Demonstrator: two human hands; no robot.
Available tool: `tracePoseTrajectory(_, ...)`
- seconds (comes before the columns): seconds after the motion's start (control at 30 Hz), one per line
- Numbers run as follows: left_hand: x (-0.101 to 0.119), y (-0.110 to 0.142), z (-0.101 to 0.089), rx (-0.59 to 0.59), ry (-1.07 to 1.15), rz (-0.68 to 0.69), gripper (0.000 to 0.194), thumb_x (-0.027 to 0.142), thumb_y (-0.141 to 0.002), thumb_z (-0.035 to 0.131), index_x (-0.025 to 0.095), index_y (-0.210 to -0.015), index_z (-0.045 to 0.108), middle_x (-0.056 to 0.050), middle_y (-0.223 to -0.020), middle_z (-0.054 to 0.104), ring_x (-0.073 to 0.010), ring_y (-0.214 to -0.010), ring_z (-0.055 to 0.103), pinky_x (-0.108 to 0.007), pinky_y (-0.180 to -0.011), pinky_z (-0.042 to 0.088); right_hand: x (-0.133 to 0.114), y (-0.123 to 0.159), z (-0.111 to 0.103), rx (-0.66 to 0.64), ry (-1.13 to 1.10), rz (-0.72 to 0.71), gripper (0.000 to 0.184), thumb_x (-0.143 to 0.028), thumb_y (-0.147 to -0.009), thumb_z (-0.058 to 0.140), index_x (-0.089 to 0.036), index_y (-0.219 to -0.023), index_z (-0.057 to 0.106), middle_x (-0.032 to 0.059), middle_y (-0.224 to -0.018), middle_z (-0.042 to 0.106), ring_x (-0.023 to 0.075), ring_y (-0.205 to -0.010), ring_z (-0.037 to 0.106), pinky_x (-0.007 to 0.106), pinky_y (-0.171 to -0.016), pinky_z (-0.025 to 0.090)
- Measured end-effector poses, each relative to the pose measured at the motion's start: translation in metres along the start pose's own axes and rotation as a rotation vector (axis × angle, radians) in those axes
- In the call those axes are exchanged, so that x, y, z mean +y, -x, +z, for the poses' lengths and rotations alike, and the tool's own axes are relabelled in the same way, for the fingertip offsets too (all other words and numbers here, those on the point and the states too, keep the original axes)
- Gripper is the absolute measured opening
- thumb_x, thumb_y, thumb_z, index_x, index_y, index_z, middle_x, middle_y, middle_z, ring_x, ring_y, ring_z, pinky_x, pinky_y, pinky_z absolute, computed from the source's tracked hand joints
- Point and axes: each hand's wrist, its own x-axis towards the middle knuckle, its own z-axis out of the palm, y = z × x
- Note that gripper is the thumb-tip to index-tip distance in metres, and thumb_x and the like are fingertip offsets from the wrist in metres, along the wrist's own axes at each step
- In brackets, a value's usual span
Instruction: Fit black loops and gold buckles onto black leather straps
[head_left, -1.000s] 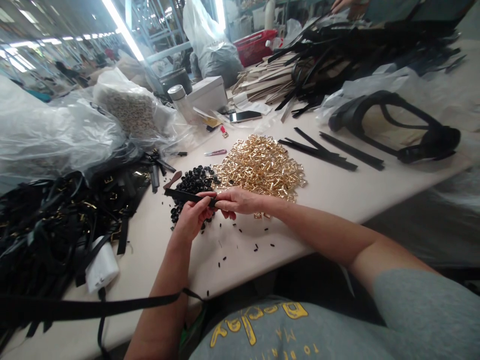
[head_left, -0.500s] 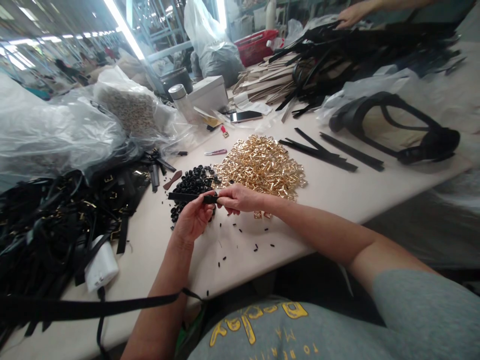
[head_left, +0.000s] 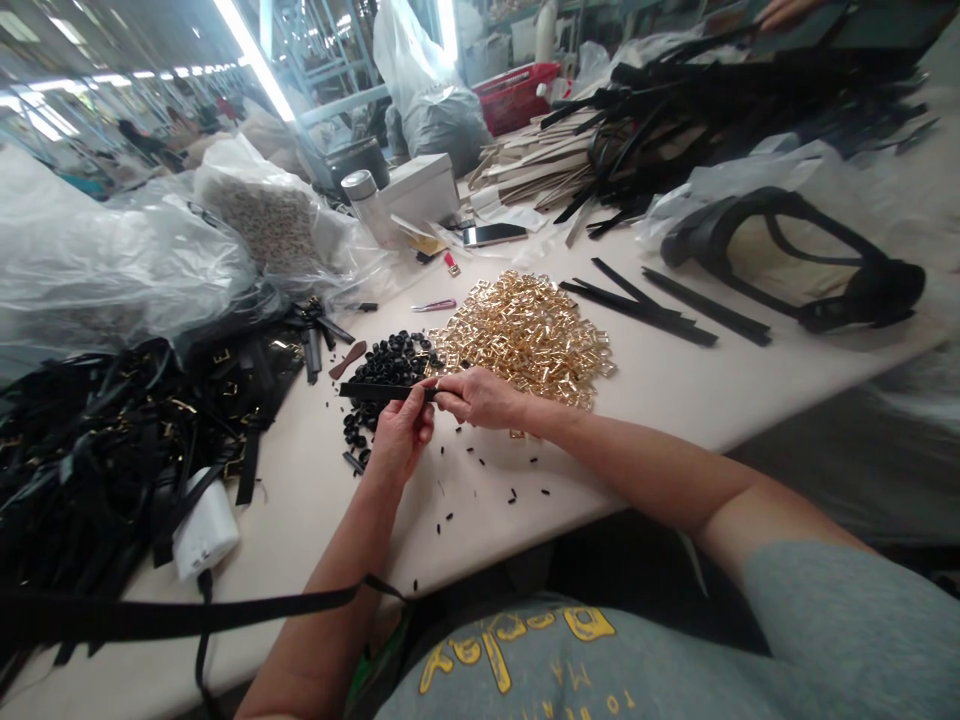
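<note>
A flat black strap (head_left: 367, 391) is held level above the table, its free end pointing left. My left hand (head_left: 405, 425) pinches it near the right end, thumb on top. My right hand (head_left: 476, 397) grips that right end, the fingers closed and touching the left fingertips. What else may sit between the fingers is hidden. Below the strap lies a heap of small black loops (head_left: 394, 355). A larger pile of gold buckles (head_left: 532, 335) spreads just behind my right hand.
Finished-looking black straps with buckles (head_left: 187, 430) heap at the left, beside a white power bank (head_left: 205, 530). Loose black strips (head_left: 645, 305) and a black strap loop (head_left: 787, 250) lie right. Tweezers (head_left: 435, 305) and a phone (head_left: 493, 234) are behind. Another person's hand (head_left: 784, 12) shows top right.
My left hand has slid right along the strap, closer to my right hand. The other person's hand has moved away toward the upper right.
</note>
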Motion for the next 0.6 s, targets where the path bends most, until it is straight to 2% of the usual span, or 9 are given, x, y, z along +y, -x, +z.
tracePoseTrajectory(0.17,-0.003,0.001,0.002,-0.035,0.003,0.019,0.047,0.043,-0.066,0.082,0.013,-0.102,0.071,0.005,-0.055,0.048,-0.0021,-0.041,0.037,-0.012,-0.035,0.025,0.000,0.001,0.001,-0.017,-0.109,0.024,0.031,-0.021,-0.095,0.045,-0.017,-0.121,0.062,-0.0060,-0.058,0.055,0.0061,-0.046,0.047,0.018,-0.054,0.034)
tracePoseTrajectory(0.3,-0.008,0.000,0.001,-0.054,-0.039,0.050,0.048,0.039,-0.069,0.081,0.015,-0.109,0.069,0.005,-0.054,0.047,-0.0033,-0.042,0.037,-0.013,-0.035,0.024,-0.002,0.001,-0.003,0.024,-0.050,-0.009,0.032,-0.019,-0.094,0.047,-0.018,-0.121,0.063,-0.0057,-0.057,0.054,0.0067,-0.050,0.048,0.019,-0.058,0.034)
tracePoseTrajectory(0.37,-0.008,-0.001,0.000,-0.065,-0.070,0.081,0.046,0.042,-0.072,0.078,0.015,-0.108,0.070,0.005,-0.053,0.048,-0.0037,-0.040,0.037,-0.015,-0.035,0.025,-0.005,0.001,-0.005,0.042,-0.014,-0.031,0.029,-0.019,-0.093,0.049,-0.017,-0.117,0.066,-0.0050,-0.057,0.053,0.0075,-0.053,0.048,0.019,-0.059,0.033)
tracePoseTrajectory(0.47,-0.005,-0.001,-0.001,-0.063,-0.077,0.133,0.047,0.050,-0.076,0.073,0.013,-0.104,0.071,0.002,-0.056,0.053,-0.0044,-0.040,0.041,-0.016,-0.037,0.028,-0.007,0.002,-0.006,0.035,0.012,-0.017,0.022,-0.020,-0.093,0.048,-0.013,-0.096,0.069,-0.0028,-0.058,0.055,0.0076,-0.053,0.045,0.020,-0.058,0.032)
tracePoseTrajectory(0.6,-0.004,-0.003,0.001,-0.023,-0.001,0.144,0.045,0.049,-0.071,0.076,0.014,-0.098,0.071,0.002,-0.057,0.054,-0.0043,-0.040,0.042,-0.016,-0.037,0.028,-0.009,0.002,-0.010,-0.040,-0.033,0.027,0.026,-0.021,-0.093,0.046,-0.012,-0.074,0.061,-0.0012,-0.059,0.056,0.0069,-0.052,0.045,0.020,-0.056,0.032)
